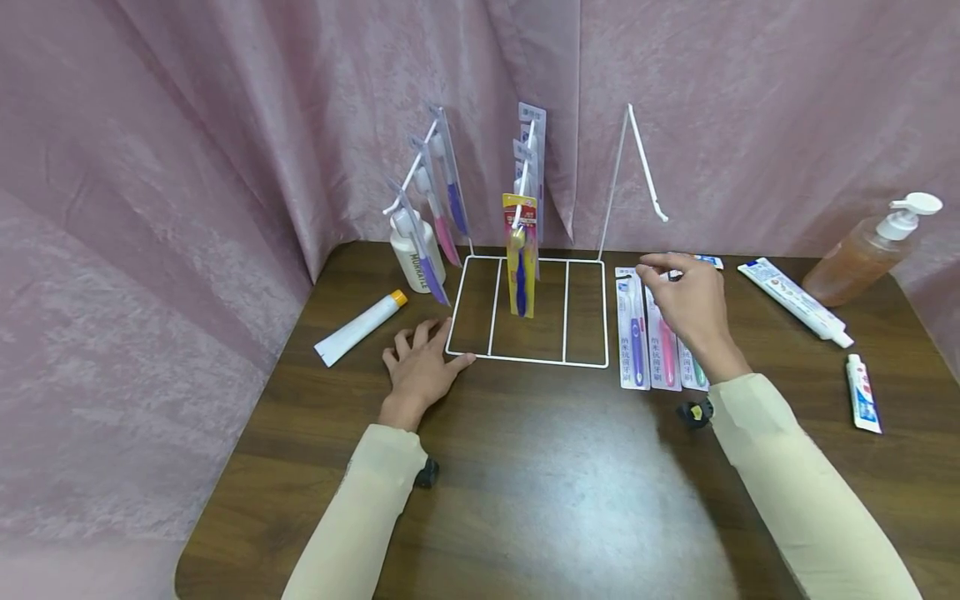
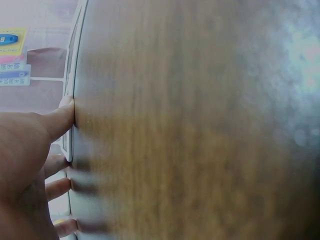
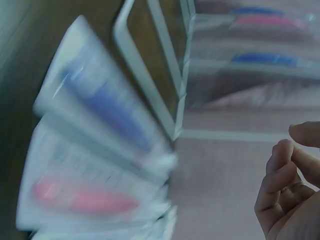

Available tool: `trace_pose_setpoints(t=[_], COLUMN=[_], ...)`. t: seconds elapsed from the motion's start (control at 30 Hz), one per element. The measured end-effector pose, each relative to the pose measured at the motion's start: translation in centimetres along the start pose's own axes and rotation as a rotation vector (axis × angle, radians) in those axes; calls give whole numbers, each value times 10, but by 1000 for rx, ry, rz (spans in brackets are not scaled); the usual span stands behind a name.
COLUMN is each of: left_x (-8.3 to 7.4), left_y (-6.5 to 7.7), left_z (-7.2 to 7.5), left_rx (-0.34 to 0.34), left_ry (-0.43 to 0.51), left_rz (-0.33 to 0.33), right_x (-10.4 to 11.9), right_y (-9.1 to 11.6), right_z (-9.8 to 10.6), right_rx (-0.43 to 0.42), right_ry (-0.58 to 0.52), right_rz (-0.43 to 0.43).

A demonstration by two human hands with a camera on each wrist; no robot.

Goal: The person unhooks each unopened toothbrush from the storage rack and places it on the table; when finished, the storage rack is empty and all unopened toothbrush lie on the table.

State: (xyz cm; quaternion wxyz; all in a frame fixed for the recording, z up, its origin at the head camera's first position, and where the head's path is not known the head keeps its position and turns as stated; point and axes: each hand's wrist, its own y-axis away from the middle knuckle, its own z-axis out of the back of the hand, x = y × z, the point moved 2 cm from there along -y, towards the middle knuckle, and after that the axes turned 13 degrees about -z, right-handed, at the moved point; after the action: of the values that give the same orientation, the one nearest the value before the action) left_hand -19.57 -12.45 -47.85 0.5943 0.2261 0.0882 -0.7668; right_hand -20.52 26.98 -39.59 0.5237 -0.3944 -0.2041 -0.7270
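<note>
My left hand (image 1: pixel 422 367) lies spread at the front left corner of a white wire rack (image 1: pixel 528 359), thumb and forefinger against its frame. In the left wrist view the thumb (image 2: pixel 62 120) presses on that wire. Over several packaged toothbrushes laid in a row hovers my right hand (image 1: pixel 690 304), bent fingers and thumb with nothing between them. A purple toothbrush (image 1: pixel 636 342) and a pink toothbrush (image 1: pixel 666 354) lie left of its wrist; a green toothbrush (image 1: pixel 697 375) is partly hidden under it. On the rack's middle arm hangs a yellow-packed toothbrush (image 1: pixel 521 275) before others.
Packaged toothbrushes (image 1: pixel 431 265) also hang on the rack's left arm, before a white bottle (image 1: pixel 414 262). The right arm (image 1: pixel 647 162) is bare. A toothpaste tube (image 1: pixel 360 329) lies at left; a large tube (image 1: pixel 795 300), a small tube (image 1: pixel 862 396) and a pump bottle (image 1: pixel 855 262) are at right.
</note>
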Motion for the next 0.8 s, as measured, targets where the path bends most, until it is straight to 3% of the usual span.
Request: trace_pose_setpoints(t=[0.13, 0.43, 0.6, 0.8], left_x=[1, 1, 0, -2], left_y=[0, -1, 1, 1], left_z=[0, 3, 4, 1], left_rx=[-6, -1, -1, -6], left_ry=[-3, -8, -9, -15], left_rz=[-4, 1, 2, -2], right_x=[33, 93, 110, 117], right_y=[12, 36, 43, 47], right_z=[-7, -22, -32, -44], right_rx=[21, 99, 113, 163], right_ry=[-109, -237, -237, -267], right_rz=[95, 176, 227, 198])
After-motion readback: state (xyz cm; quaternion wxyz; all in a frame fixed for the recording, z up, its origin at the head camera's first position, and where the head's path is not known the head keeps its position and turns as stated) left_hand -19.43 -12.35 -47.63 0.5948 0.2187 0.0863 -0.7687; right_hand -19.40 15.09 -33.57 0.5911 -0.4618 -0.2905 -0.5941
